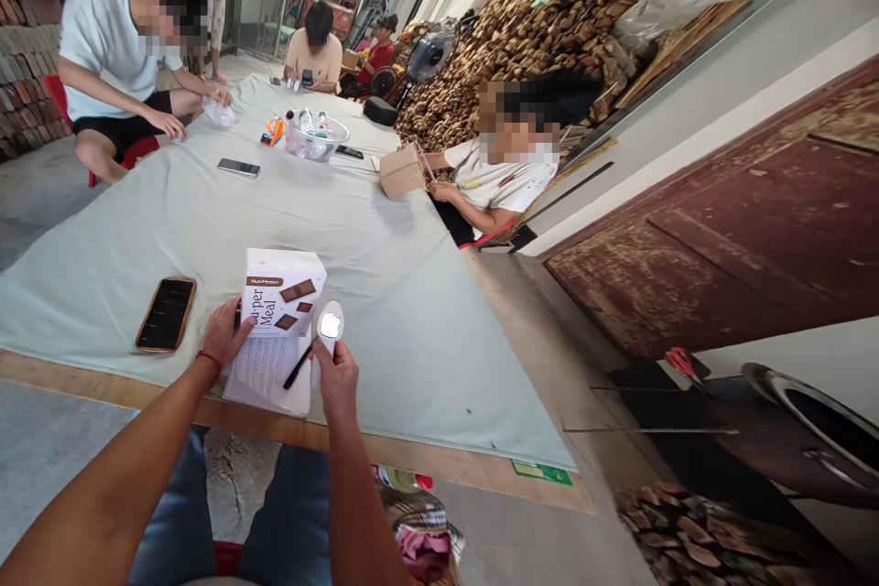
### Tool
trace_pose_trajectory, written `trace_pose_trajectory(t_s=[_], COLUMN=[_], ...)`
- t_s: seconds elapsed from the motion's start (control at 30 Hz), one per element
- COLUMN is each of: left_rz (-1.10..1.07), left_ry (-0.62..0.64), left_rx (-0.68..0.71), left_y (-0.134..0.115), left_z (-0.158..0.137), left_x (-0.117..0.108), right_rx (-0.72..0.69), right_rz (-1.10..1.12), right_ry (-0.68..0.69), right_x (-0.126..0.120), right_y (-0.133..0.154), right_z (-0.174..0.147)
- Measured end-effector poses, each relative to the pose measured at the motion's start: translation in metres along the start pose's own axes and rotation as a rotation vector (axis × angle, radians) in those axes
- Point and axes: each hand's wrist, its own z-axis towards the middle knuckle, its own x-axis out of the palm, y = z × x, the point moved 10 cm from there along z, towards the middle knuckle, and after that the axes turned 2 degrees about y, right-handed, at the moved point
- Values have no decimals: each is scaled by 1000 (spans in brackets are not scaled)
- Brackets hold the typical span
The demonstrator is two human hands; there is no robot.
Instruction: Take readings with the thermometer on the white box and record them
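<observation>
My left hand (225, 336) grips the lower left edge of a white carton (285, 298) printed "NutriMotion" and "Meal" with brown bar pictures. The carton stands upright over an open notebook (275, 375) with lines of writing. In my right hand (336, 380) is a white magnifying glass (330, 322), its oval head bright and raised, just right of the carton and apart from it. A black pen (298, 366) lies slanted across the notebook beside my right fingers. Left of my left hand, a phone (166, 315) in an orange-brown case lies on the tablecloth.
The cloth-covered table (357, 265) holds a clear basin (316, 142) of bottles, a second phone (239, 168) and an orange object (273, 132). People sit around it; one at the right holds a cardboard box (403, 172). Stacked firewood (473, 64) lies behind.
</observation>
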Motion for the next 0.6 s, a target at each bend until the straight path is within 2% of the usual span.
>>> trace_pose_trajectory(t_s=[0.17,0.27,0.47,0.53,0.6], left_rz=[-15,9,47,56,61], left_ry=[14,48,84,86,90], left_rx=[-13,-13,-11,-15,-9], left_y=[2,0,-7,-7,-7], left_z=[3,4,3,3,4], left_x=[-2,-2,-4,-4,-3], right_rx=[100,135,143,105,64], right_rz=[-65,-97,-138,-233,-439], right_ry=[-133,-189,-222,-202,-189], right_x=[-54,-76,-97,-99,-102], right_y=[-23,-32,-40,-38,-36], right_z=[-6,-9,-10,-7,-2])
